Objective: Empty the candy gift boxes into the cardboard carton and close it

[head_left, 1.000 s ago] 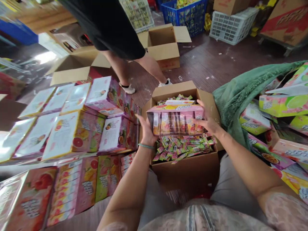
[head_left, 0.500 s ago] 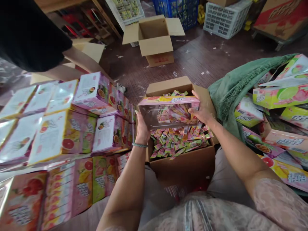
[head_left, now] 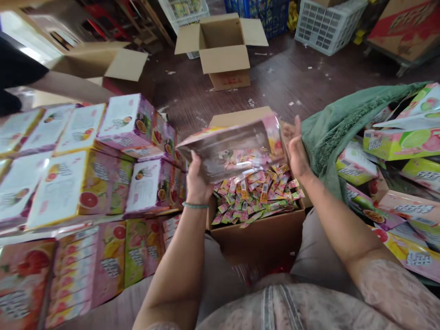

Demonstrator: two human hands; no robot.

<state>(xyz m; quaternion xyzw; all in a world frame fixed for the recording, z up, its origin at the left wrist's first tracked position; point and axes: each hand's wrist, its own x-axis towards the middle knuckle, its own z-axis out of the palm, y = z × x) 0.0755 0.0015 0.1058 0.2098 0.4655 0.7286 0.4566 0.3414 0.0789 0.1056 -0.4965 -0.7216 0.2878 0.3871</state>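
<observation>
Starting closest in, a carton point(head_left: 256, 229) stuffed with small candy sachets point(head_left: 254, 195) is parked right in front of the person's lap, flaps open. Just above it a pink display box point(head_left: 233, 144) is held tipped over, open side facing back and down, so the shiny inside is seen and a few sachets are caught at its lower edge, right over the heap.

The box is gripped only at its left end: the left hand point(head_left: 196, 181) is closed around the lower left corner, thumb side up, a green bracelet point(head_left: 195, 205) on the wrist below. The right hand point(head_left: 295, 149) is held flat and open-fingered just off the box's right end; whether the palm is actually touching the side can't be made out, but nothing is clasped by it. So the box sits between the two hands, hanging from the left one, tilted down to the left.

On the left side, finished boxes point(head_left: 85, 183) wrapped in film are stacked in rows, pretty neat. On the right, a green cloth point(head_left: 340, 123) is draped over a pile of flat, unfolded box blanks point(head_left: 398, 142).

Further out, an empty cardboard box point(head_left: 223, 46) is sitting open on the dark floor, and white plastic crates point(head_left: 321, 25) are lined up behind it. A co-worker's arm point(head_left: 68, 87) is seen at far left.
</observation>
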